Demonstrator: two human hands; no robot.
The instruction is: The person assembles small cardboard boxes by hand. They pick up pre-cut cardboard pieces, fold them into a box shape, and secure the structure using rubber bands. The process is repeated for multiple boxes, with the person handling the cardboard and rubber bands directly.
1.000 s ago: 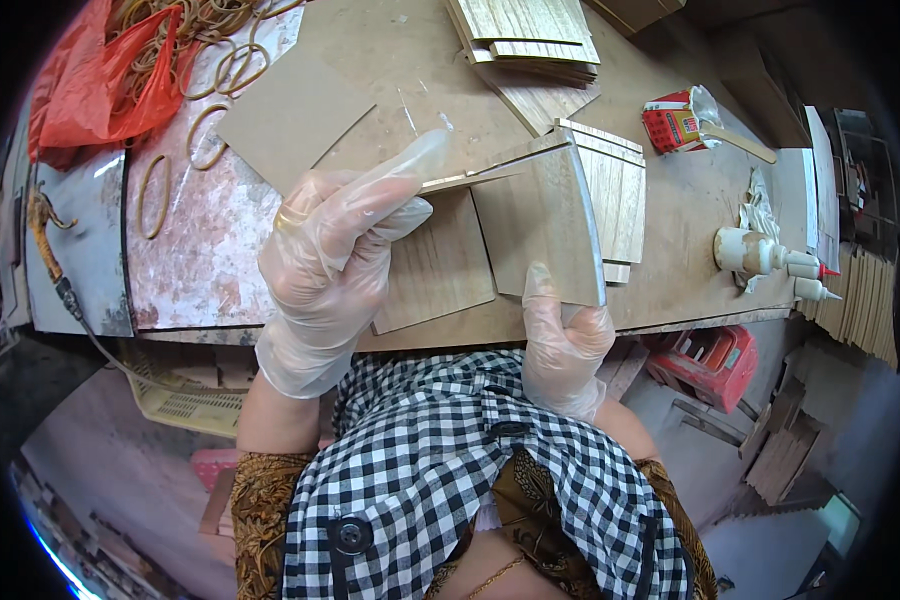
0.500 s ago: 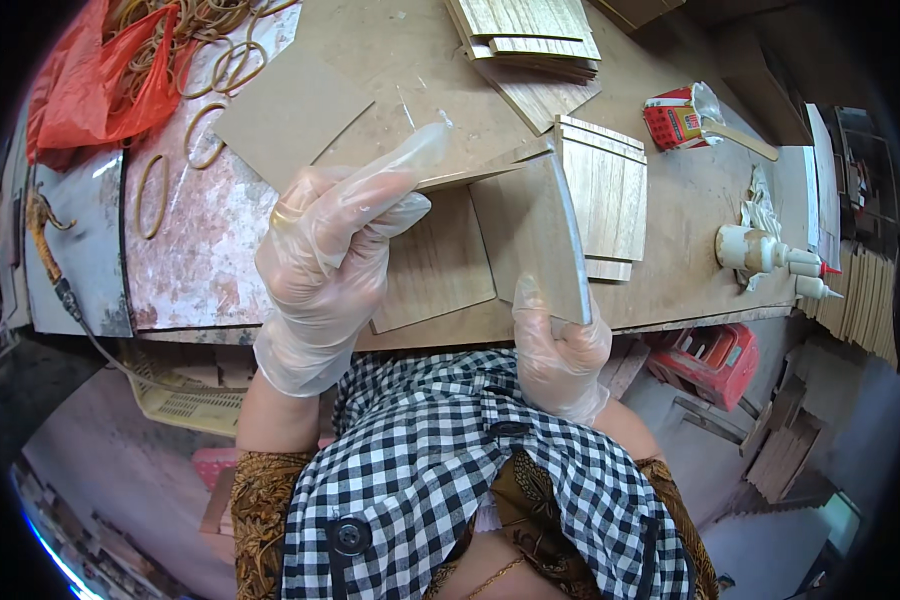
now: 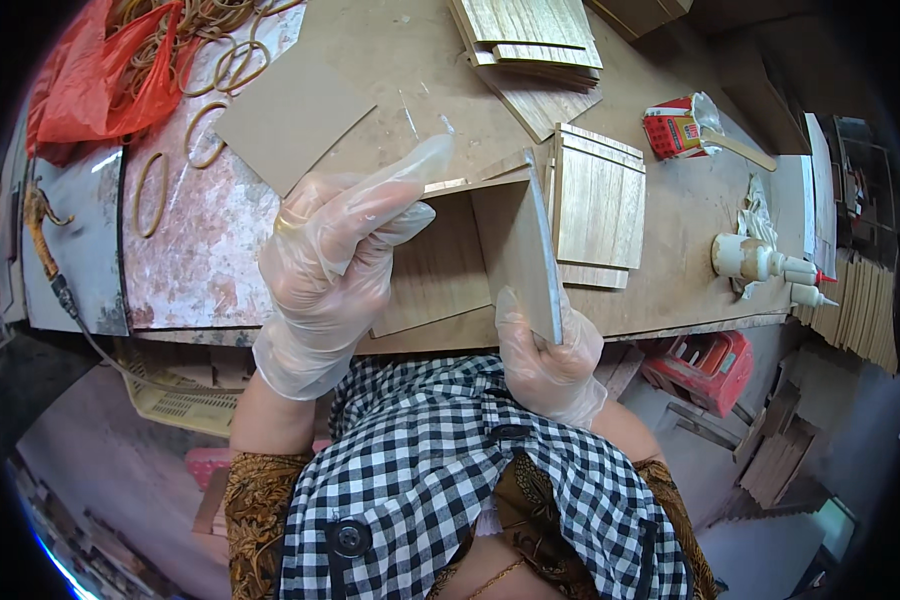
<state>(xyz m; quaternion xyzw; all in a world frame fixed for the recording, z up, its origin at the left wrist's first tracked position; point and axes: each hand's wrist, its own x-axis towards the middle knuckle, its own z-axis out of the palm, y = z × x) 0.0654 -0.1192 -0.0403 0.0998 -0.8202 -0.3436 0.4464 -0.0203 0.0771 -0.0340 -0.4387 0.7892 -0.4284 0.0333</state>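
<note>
A partly assembled thin wooden box stands near the table's front edge, with panels joined at a corner. My right hand, in a clear plastic glove, pinches the near end of its right upright panel, thumb inside and fingers outside. That panel's top edge carries a pale grey strip. At the box's left side is my left hand, also gloved, its index finger stretched out and the other fingers curled at the panel edge. The left hand hides that end of the box, so its exact contact is partly covered.
Stacked wooden slats lie right of the box, more boards behind. A square brown board lies far left, near rubber bands and a red plastic bag. Rightward are a carton and glue bottles.
The box's right panel has swung slightly left and toward me, with my right hand moving along. My left hand stays almost in place.
</note>
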